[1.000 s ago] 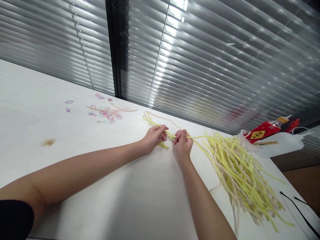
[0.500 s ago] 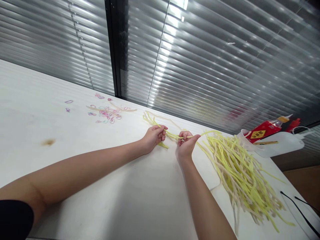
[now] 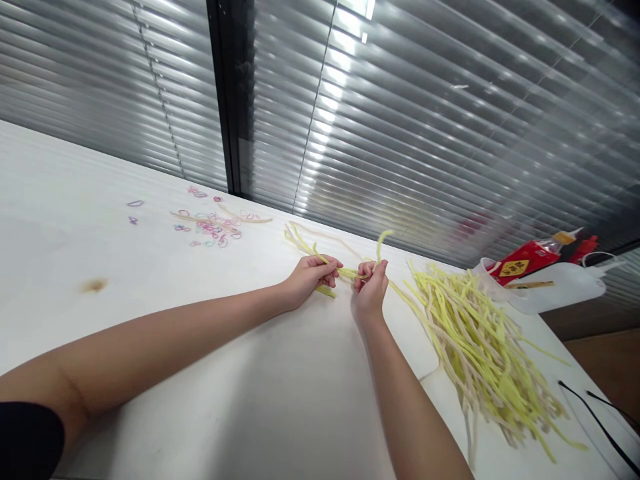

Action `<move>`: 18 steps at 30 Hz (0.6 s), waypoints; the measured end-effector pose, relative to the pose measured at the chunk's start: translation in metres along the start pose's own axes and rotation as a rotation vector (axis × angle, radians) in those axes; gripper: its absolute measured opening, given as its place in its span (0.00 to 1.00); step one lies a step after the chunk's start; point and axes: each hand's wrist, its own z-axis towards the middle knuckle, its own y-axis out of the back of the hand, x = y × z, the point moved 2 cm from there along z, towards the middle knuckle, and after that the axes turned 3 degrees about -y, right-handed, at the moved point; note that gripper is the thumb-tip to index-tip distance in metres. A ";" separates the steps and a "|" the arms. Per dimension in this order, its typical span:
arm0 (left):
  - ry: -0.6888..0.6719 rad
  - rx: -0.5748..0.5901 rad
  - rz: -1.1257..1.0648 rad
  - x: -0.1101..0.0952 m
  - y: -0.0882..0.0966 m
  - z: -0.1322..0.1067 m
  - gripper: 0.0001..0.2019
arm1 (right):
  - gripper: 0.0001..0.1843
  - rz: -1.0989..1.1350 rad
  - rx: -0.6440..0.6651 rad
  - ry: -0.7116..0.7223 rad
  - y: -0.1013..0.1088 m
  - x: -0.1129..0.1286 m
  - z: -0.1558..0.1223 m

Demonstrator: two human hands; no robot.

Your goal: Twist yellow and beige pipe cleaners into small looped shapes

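My left hand (image 3: 307,283) is closed around a few yellow yarn strands (image 3: 301,245), whose loose ends fan out beyond it to the upper left. Just to its right, my right hand (image 3: 370,297) pinches the same strands, which run across the short gap between the hands. One yellow end (image 3: 381,244) stands up above my right thumb and curls over. A short yellow piece (image 3: 326,291) shows below my left hand. To the right lies a big loose pile of yellow and beige yarn strands (image 3: 485,347).
Small coloured rubber bands (image 3: 213,228) lie scattered at the back left of the white table (image 3: 165,373). A red packet (image 3: 525,262), a clear container (image 3: 493,280) and a white bottle (image 3: 575,288) stand at the back right. Black glasses temples (image 3: 600,420) lie at the right edge. Blinds (image 3: 425,120) border the back.
The yellow strand that stretched right from my right hand toward the pile is now free of it, its end upright and curled. My hands are slightly closer together.
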 end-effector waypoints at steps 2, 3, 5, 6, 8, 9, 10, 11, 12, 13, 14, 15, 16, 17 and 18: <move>-0.007 0.006 0.003 -0.001 0.000 0.000 0.12 | 0.25 -0.023 -0.009 -0.008 0.000 -0.002 -0.001; -0.010 0.007 0.006 -0.001 0.000 0.000 0.12 | 0.24 -0.043 -0.013 -0.002 0.000 -0.002 -0.002; -0.021 0.009 0.012 -0.001 -0.001 -0.001 0.11 | 0.24 -0.098 -0.023 0.023 0.000 -0.002 -0.003; -0.028 0.011 0.018 0.000 -0.001 -0.001 0.10 | 0.24 -0.134 -0.030 0.038 0.000 -0.002 -0.003; -0.046 0.017 0.032 0.000 -0.002 -0.002 0.10 | 0.25 -0.220 -0.036 0.062 0.000 -0.001 -0.004; -0.054 0.023 0.041 0.000 -0.002 -0.003 0.09 | 0.25 -0.265 -0.038 0.073 0.001 0.000 -0.004; -0.060 0.032 0.050 0.000 -0.003 -0.003 0.09 | 0.25 -0.307 -0.039 0.085 0.001 0.001 -0.005; -0.065 0.041 0.058 0.000 -0.003 -0.004 0.10 | 0.24 -0.345 -0.036 0.096 0.001 0.001 -0.005; -0.071 0.045 0.063 -0.001 -0.004 -0.004 0.10 | 0.24 -0.377 -0.031 0.105 0.001 0.002 -0.005; -0.076 0.047 0.070 -0.001 -0.004 -0.005 0.10 | 0.23 -0.402 -0.026 0.114 0.001 0.002 -0.005; -0.082 0.041 0.074 -0.001 -0.005 -0.005 0.10 | 0.22 -0.422 -0.019 0.124 0.001 0.003 -0.005; -0.089 0.030 0.077 -0.001 -0.005 -0.005 0.10 | 0.21 -0.438 -0.014 0.135 0.001 0.003 -0.005; -0.093 0.015 0.077 -0.001 -0.004 -0.004 0.11 | 0.20 -0.450 -0.015 0.150 0.001 0.004 -0.006; -0.093 0.001 0.077 -0.001 -0.004 -0.004 0.11 | 0.20 -0.457 -0.024 0.166 0.001 0.004 -0.006; -0.089 -0.011 0.076 0.000 -0.004 -0.003 0.12 | 0.19 -0.460 -0.037 0.179 0.001 0.005 -0.006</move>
